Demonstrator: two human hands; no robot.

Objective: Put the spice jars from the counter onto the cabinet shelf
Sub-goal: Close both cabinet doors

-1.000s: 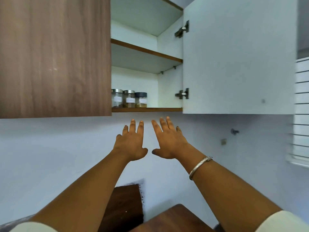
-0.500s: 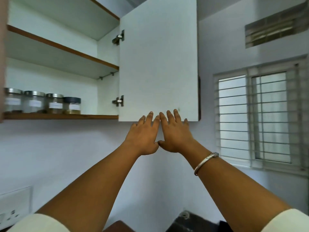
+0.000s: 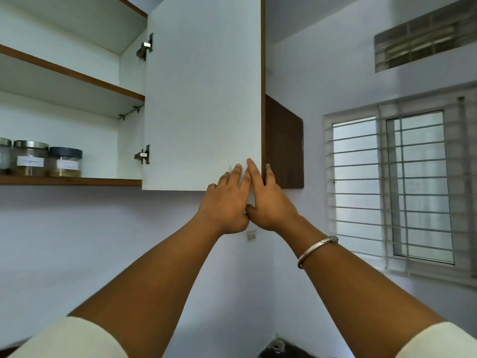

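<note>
Spice jars [image 3: 41,161] shelved, seemingly well left of both hands [image 3: 247,200].

Soft daylight from the barred window [image 3: 402,187], slight overexposure there, wide-angle bowing at the edges

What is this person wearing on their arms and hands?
Both forearms are bare. Cream-white sleeves end near the elbows, on the left arm and the right arm. The right wrist carries a thin silver metal bangle with a patterned, beaded section. The left hand and right hand show no gloves or rings.
</note>
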